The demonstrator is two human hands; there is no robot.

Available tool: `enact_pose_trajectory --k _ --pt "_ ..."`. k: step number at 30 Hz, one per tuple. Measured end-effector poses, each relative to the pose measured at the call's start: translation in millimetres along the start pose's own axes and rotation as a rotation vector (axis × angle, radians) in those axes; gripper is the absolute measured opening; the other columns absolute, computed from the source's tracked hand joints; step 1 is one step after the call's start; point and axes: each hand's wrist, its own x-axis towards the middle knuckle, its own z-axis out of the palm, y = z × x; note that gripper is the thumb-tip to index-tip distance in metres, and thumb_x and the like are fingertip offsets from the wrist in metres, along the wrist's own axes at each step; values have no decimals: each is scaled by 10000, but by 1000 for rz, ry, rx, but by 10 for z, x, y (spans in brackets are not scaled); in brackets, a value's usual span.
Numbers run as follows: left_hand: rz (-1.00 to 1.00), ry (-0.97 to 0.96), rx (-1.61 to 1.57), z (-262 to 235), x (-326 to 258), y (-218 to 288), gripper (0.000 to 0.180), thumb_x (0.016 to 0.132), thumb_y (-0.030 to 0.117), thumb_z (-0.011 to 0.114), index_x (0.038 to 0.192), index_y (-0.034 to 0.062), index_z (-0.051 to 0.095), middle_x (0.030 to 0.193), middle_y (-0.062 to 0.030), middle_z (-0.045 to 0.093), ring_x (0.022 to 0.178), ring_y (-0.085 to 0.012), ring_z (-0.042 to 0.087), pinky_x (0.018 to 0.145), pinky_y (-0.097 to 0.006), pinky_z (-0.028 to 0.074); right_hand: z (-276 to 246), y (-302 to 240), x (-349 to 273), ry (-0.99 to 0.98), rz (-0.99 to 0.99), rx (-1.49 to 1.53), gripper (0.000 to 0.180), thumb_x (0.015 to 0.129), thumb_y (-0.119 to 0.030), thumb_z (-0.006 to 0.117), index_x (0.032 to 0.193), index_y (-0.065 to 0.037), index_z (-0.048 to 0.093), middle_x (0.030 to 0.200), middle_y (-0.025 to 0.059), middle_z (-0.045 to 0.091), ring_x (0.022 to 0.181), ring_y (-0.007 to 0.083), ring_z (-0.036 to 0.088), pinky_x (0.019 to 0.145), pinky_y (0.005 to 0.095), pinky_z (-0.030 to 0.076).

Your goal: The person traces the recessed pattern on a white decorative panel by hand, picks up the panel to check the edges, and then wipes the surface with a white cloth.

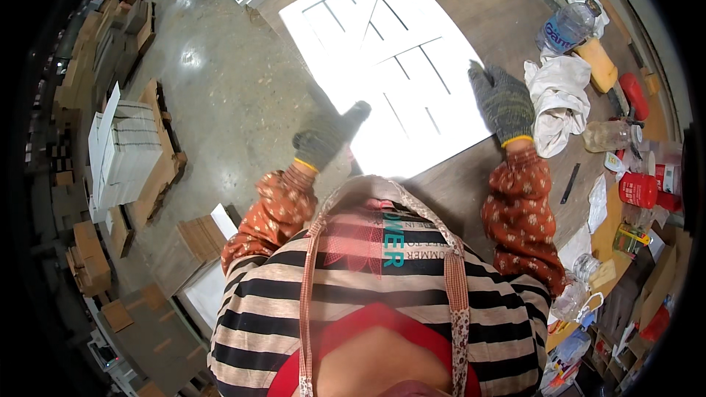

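Note:
A large white sheet or board [342, 66] with several narrow dark slots or lines lies tilted across the brown tabletop. My left hand [322, 140], in a dark grey knit glove, is at its lower left edge. One digit reaches over the white surface; the other fingers are smeared or hidden, so a grip cannot be made out. At the right edge, my right hand [506, 105], gloved alike with a yellow cuff, rests with its thumb apart from the outstretched fingers. Right beside it is a crumpled white cloth [559, 95].
On the right stand a clear plastic bottle [570, 26], a yellow sponge-like block [596, 65], a glass jar [609, 136] and a red container [637, 190]. A dark strip [570, 183] lies on the table [460, 169]. Stacked white sheets [129, 147] sit on a pallet at left.

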Motion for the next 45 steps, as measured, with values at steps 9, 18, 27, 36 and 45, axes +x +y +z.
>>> enact_pose_trajectory --k 9,18,27,36,45 --pt "317 -125 -874 -488 -327 -1409 575 849 257 726 1305 -5 494 1132 -159 641 1096 -284 610 973 -403 489 358 -89 -848 -176 -345 328 474 914 -445 596 1189 -62 648 1027 181 693 905 330 673 794 407 527" --pt "371 309 -1476 -805 -551 -974 255 838 95 711 1068 -7 669 1026 -108 696 987 -193 655 932 -312 503 369 -298 -802 -119 -587 517 313 922 -287 623 1158 -87 669 1086 176 675 920 327 667 798 386 530" --pt "907 1077 150 -1517 -1046 -254 305 833 -26 652 1136 -55 629 1070 -173 680 952 -270 670 878 -367 523 -340 -262 -662 84 -299 831 313 965 -136 543 1229 15 616 923 69 679 818 122 602 739 260 488" --pt "1001 1173 554 -1685 -675 -458 430 902 86 614 1309 -25 536 1325 -164 570 1206 -291 567 1065 -401 402 -229 21 -548 311 -684 513 291 879 -23 524 1150 32 616 1126 164 667 1018 316 643 871 356 503" --pt "213 556 -1192 -1529 -16 -478 470 1001 273 494 1404 38 435 1404 -114 490 1311 -232 446 1118 -351 347 -20 108 -425 193 -559 795 311 935 -30 528 1233 7 608 1142 151 651 914 183 659 739 288 547"
